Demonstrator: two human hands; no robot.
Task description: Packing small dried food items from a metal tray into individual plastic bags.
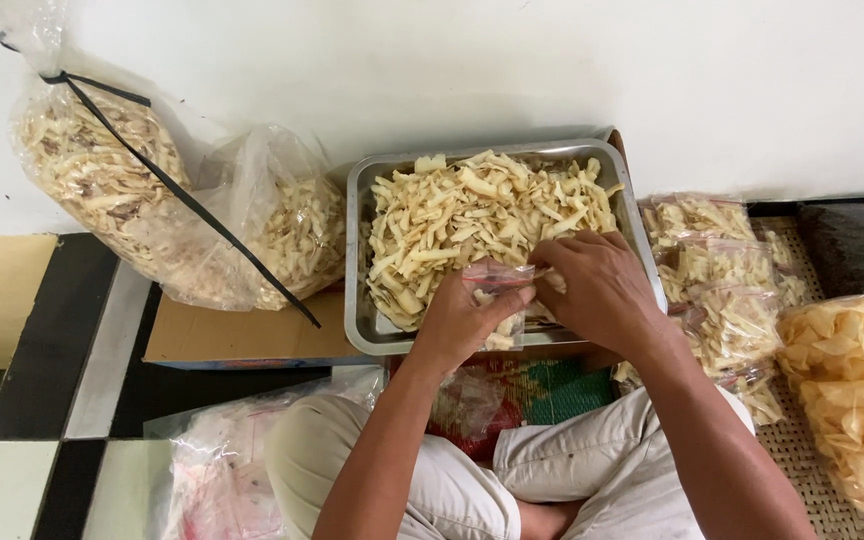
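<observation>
A metal tray (pixel 356 250) holds a heap of pale yellow chip strips (pixel 462 215). My left hand (pixel 462 320) grips a small clear plastic bag (pixel 500 285) over the tray's near edge, with some strips inside it. My right hand (pixel 597 285) is at the bag's mouth, fingers pinched on a few strips. Both forearms reach forward from my crossed legs in light trousers.
Two large clear sacks of the same strips (pixel 112 180) lean against the white wall at left, on flattened cardboard (pixel 232 335). Filled small bags (pixel 722 270) lie to the right of the tray. A big bag of round yellow crackers (pixel 852 400) sits far right on a woven mat.
</observation>
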